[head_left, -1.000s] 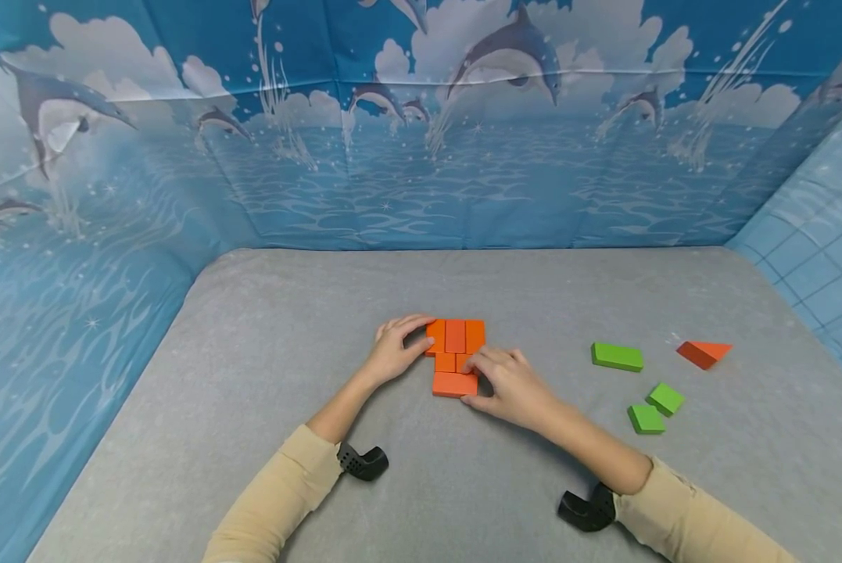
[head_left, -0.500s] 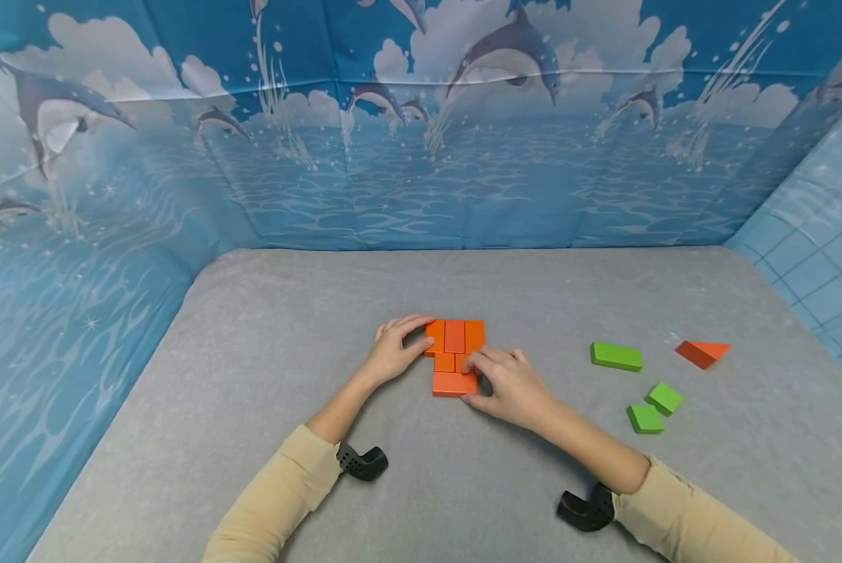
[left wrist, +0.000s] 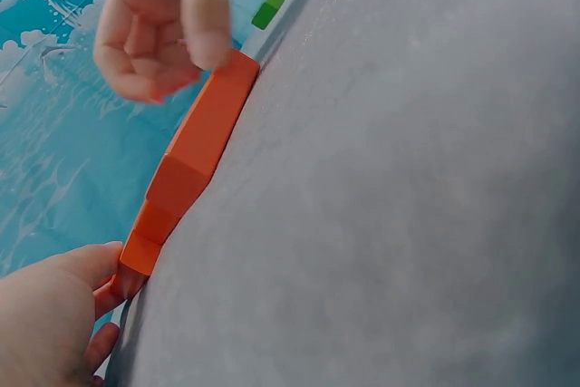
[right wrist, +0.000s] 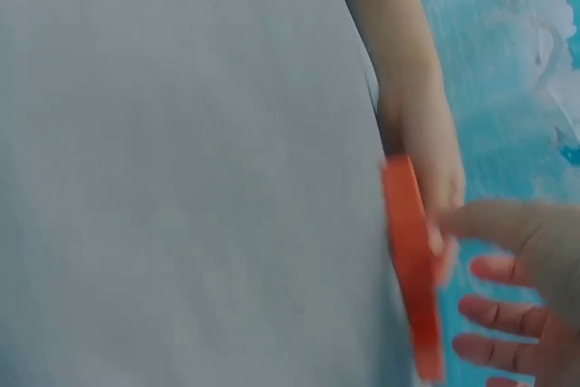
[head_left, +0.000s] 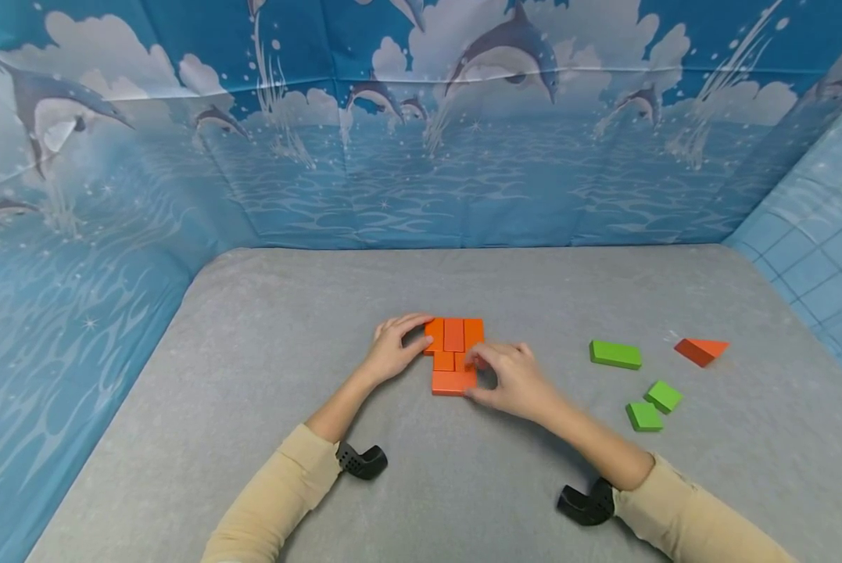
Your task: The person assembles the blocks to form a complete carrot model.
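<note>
Flat orange wooden blocks lie fitted together mid-table in the head view. Three long blocks (head_left: 453, 335) stand side by side at the back, two small ones (head_left: 444, 361) come before them, and a long crosswise block (head_left: 452, 381) forms the front. My left hand (head_left: 392, 349) holds the back row's left block (left wrist: 138, 251) between thumb and fingers. At the right side, my right hand (head_left: 515, 383) hovers by the small and crosswise blocks with thumb and fingers parted. The right wrist view shows its fingers (right wrist: 498, 314) spread beside the blurred orange edge (right wrist: 412, 260), holding nothing.
On the right lie a long green block (head_left: 615, 354), two small green blocks (head_left: 663, 396) (head_left: 644, 417) and an orange triangular block (head_left: 702, 351). A dolphin-print curtain (head_left: 421, 188) borders the grey table (head_left: 308, 289) at the back and sides.
My right hand has eased off the front orange blocks, shifting slightly right and up as its fingers part from them. The left hand and the blocks stay put.
</note>
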A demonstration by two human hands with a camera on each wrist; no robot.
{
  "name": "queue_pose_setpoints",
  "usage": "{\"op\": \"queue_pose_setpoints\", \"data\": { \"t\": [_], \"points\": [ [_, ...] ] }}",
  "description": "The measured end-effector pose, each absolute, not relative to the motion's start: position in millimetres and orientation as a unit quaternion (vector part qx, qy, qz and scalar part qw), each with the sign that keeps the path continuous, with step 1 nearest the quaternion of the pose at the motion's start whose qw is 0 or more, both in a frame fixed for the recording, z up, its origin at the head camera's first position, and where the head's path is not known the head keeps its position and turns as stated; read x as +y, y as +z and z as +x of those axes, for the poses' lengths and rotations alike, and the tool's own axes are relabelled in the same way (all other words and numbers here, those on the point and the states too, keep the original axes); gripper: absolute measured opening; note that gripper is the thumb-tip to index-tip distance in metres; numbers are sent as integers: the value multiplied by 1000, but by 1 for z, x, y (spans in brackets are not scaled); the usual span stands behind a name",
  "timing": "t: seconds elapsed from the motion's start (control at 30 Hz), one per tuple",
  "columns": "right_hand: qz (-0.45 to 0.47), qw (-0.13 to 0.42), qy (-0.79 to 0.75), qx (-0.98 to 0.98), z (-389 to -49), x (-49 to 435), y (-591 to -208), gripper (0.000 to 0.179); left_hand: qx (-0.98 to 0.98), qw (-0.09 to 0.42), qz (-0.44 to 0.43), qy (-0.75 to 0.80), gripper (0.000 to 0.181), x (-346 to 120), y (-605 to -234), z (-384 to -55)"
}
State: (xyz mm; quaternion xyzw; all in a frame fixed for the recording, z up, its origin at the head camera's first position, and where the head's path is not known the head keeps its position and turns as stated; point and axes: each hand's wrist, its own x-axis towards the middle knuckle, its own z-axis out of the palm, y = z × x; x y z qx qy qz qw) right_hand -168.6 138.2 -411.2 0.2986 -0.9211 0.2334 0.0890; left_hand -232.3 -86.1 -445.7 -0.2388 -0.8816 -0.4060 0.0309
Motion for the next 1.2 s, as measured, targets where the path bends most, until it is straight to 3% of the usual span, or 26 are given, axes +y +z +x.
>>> {"op": "queue_pose_setpoints", "data": {
  "t": [0.37,0.53,0.87,1.2],
  "points": [
    [236,126,282,-922,-187,217,-382,31,-880,33,-244,-407,38,-86,-444,-232],
    [193,95,248,-945,-189,273,-377,33,-881,30,-243,-406,38,-87,-445,-233],
    [196,104,230,-948,-181,370,-396,33,-881,26,-237,-408,38,-86,-445,-232],
    [130,78,243,-958,-169,423,-415,38,-880,28,-238,-410,38,-86,-446,-233]
  ]
}}
